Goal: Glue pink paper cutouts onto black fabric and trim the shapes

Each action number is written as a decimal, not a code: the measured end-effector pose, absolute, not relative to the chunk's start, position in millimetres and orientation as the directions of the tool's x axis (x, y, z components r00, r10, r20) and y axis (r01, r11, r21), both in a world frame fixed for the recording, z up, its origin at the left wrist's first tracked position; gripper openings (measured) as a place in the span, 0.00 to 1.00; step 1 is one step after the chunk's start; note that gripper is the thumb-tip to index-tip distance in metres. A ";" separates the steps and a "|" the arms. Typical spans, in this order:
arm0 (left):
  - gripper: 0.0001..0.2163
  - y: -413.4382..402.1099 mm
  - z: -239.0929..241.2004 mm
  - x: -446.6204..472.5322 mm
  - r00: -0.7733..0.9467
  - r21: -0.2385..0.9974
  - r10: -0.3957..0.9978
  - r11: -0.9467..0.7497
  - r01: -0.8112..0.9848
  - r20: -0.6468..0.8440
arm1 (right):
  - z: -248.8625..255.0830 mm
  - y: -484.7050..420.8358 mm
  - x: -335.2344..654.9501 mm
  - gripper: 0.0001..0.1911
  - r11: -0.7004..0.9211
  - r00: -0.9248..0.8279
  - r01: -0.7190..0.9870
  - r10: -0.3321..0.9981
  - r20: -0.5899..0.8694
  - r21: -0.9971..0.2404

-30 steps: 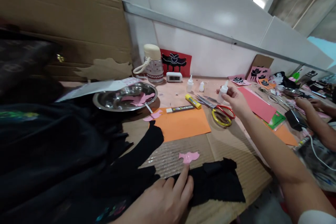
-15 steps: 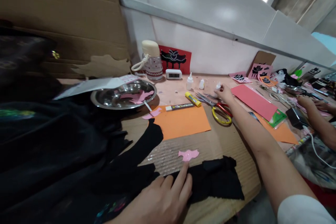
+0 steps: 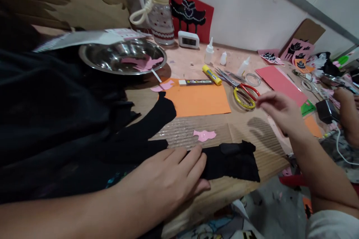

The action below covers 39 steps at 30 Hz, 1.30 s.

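My left hand (image 3: 176, 171) lies on black cloth (image 3: 238, 160) at the front edge of the cardboard, fingers stretched flat with the thumb over the edge. Just beyond its fingertips is a small pink cut-out (image 3: 204, 135) with wet-looking spots. My right hand (image 3: 280, 110) hovers over the right side of the cardboard, fingers loosely bent and apart, with nothing visible in them. Closest to it are scissors (image 3: 244, 97) with red and yellow handles. Behind the scissors, a small white dropper bottle (image 3: 243, 67) leans to one side.
A steel bowl (image 3: 92, 61) holds pink cut pieces. Orange paper (image 3: 202, 101) lies under a narrow labelled case (image 3: 196, 82) and a yellow glue stick (image 3: 211, 74). Two more dropper bottles, a small clock (image 3: 189, 40) and a flask (image 3: 158, 15) stand behind. Another person's arm (image 3: 349, 115) shows at right.
My right hand has let go of the dropper bottle and drawn back towards me. My left index finger has withdrawn from the pink cut-out onto the black cloth. The view has tilted down.
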<state>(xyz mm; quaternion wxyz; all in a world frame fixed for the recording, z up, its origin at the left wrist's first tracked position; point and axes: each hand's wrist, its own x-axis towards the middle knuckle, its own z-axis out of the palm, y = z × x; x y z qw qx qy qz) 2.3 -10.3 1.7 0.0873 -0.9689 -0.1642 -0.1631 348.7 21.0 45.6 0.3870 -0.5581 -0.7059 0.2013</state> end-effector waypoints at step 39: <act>0.13 -29.2 55.6 -0.9 0.811 0.901 0.467 -0.064 0.429 -0.353 | 39.0 -111.8 237.1 0.34 0.483 -0.562 0.562 0.818 0.118 -0.672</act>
